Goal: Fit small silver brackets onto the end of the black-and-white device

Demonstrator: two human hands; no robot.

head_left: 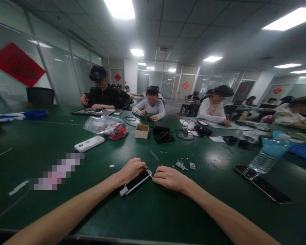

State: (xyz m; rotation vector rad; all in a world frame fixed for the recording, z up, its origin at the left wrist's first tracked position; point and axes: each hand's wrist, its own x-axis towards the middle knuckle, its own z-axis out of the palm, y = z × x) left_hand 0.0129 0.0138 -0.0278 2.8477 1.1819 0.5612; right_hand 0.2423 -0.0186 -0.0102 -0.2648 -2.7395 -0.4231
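A slim rectangular device (138,182) with a white frame and a dark face lies at a slant on the green table in front of me. My left hand (133,170) curls over its far edge, fingers closed on it near the upper right end. Beside that end, my right hand (170,178) has its fingers pinched together at the device's corner. Whatever the right fingertips hold is too small to make out. Small silvery metal pieces (180,165) lie beyond my right hand, with another metal piece (192,165) and several tiny bits around them.
A white oblong device (89,144) and a plastic bag (102,126) lie ahead on the left. Farther off stand a small open box (142,131) and a black stand (163,132). A water bottle (270,154) and phone (262,183) are at right. Co-workers sit opposite.
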